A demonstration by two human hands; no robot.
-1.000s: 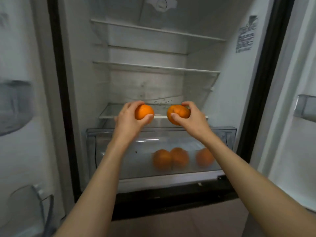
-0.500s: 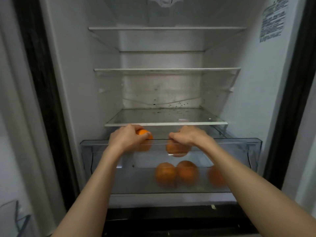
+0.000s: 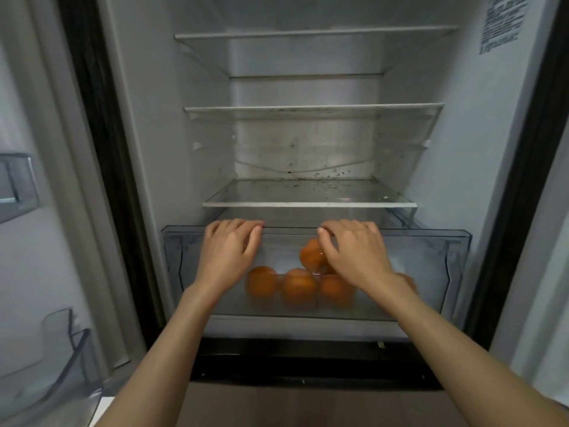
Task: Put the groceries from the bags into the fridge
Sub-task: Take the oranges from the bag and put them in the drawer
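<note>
With both the left hand (image 3: 226,252) and right hand (image 3: 354,254) spread, empty, on the front rim of the crisper drawer (image 3: 455,263), where the oranges (image 3: 295,283) lie mid-floor, an even two-handed push should close it squarely.

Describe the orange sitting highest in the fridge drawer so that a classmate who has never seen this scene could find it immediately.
Start at the open fridge and drop below its three bare shelves to the clear drawer at the bottom. Oranges lie in a row along its floor. The one you want sits on top of that row, beside the right hand, higher than the others.
</note>
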